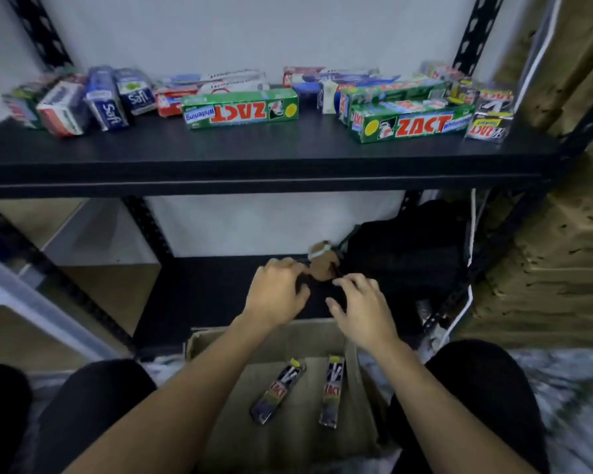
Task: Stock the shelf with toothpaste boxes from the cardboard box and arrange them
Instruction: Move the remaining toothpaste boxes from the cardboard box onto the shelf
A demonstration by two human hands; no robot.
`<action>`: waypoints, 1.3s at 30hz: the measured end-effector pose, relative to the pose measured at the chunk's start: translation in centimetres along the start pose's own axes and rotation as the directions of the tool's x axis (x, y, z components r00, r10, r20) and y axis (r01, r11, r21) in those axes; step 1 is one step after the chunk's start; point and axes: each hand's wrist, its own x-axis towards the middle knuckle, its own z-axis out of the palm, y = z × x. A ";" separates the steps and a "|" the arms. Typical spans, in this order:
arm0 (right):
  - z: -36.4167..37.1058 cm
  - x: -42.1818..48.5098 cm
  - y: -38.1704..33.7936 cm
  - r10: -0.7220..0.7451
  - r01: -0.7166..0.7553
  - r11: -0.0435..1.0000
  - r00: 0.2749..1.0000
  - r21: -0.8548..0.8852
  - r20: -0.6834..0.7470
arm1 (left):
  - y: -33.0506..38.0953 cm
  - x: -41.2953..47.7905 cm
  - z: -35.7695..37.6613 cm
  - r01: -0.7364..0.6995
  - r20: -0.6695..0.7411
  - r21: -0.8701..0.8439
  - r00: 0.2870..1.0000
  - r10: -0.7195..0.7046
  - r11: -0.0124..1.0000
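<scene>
The light, crushable black ZACT boxes (278, 391) are judged best pinched across the long sides; the left hand (274, 295) and right hand (365, 311) are seen empty.

On the upper shelf (220, 148), a cluster of toothpaste boxes (65, 104) sits left, one box (240, 109) in the middle, a pile (408, 111) right. A bag (408, 254) sits on the lower shelf (202, 302), right. In front, the cardboard box (213, 340) holds two cartons (278, 391) side by side.
</scene>
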 end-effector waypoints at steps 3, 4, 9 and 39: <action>4.4 -1.5 0.8 0.018 -0.003 0.999 0.958 -0.054 0.286 | -3.1 -2.9 3.4 0.141 0.187 0.029 0.972 -0.144 0.990; 5.8 -2.2 1.1 0.023 0.004 0.997 0.938 -0.079 0.346 | -4.0 -4.0 4.6 0.181 0.238 0.035 0.954 -0.184 0.983; 11.5 -5.8 2.8 0.075 0.007 0.988 0.845 -0.151 0.530 | -7.8 -9.2 10.2 0.346 0.422 0.091 0.836 -0.351 0.934; 27.5 -9.1 9.1 0.270 -0.287 0.951 0.606 -0.111 0.748 | -16.1 -17.2 32.4 0.738 0.587 -0.085 0.580 -0.565 0.669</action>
